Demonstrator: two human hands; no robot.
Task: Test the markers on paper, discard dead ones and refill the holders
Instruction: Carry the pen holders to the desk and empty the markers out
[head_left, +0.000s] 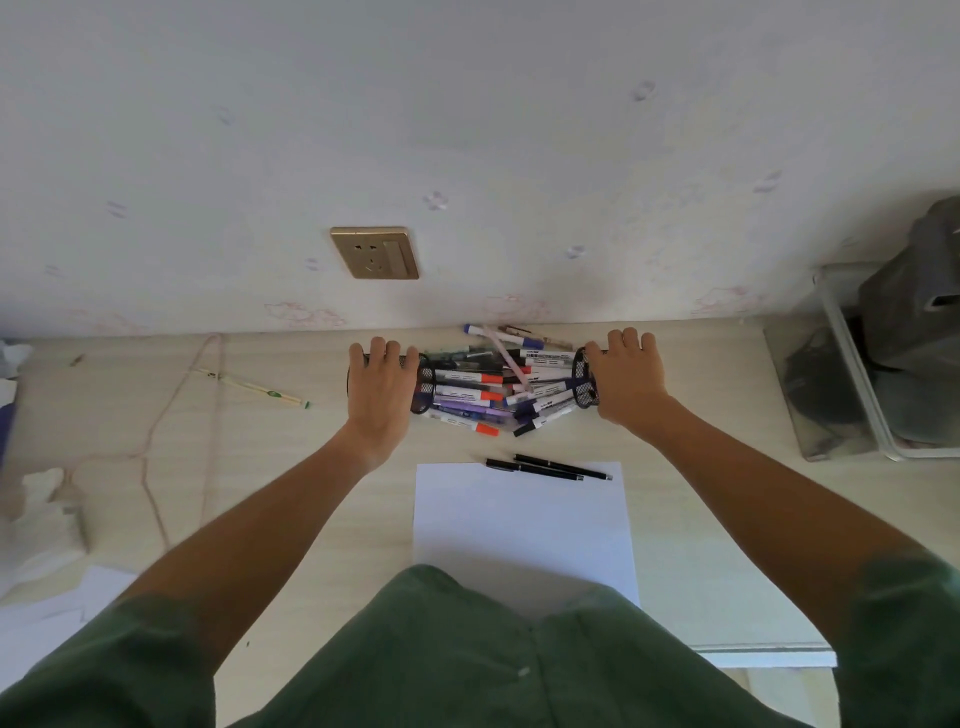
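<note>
Markers (488, 387) lie in a loose pile on the far middle of the desk (291, 519), close to the wall, between 2 black mesh holders tipped on their sides with their open mouths facing each other. Far left: a thin cord (156, 441) trails over the desk, and a single pale stick-like pen with a green tip (254, 387) lies apart from the pile. Left hand (379, 392) rests palm-down over the left holder (423, 382), fingers curled over its far side, gripping it; only the mouth end of the mesh shows past the hand. Several markers reach into or against that mouth; caps seen are orange-red, purple and blue. On the wall above, a gold socket plate (375, 253). Near of the pile, a blank white paper sheet (522, 525) lies flat on the desk, with 2 black pens (548, 466) side by side across its far edge. Right hand (626, 382) covers the right holder (584, 384) the same way, fingers wrapped over its far side, holding it; the mesh rim shows at the hand's left edge, with marker ends touching it. Far right: a clear plastic bin (852, 374) with dark grey items in it. Green sleeves show at the near edge.
</note>
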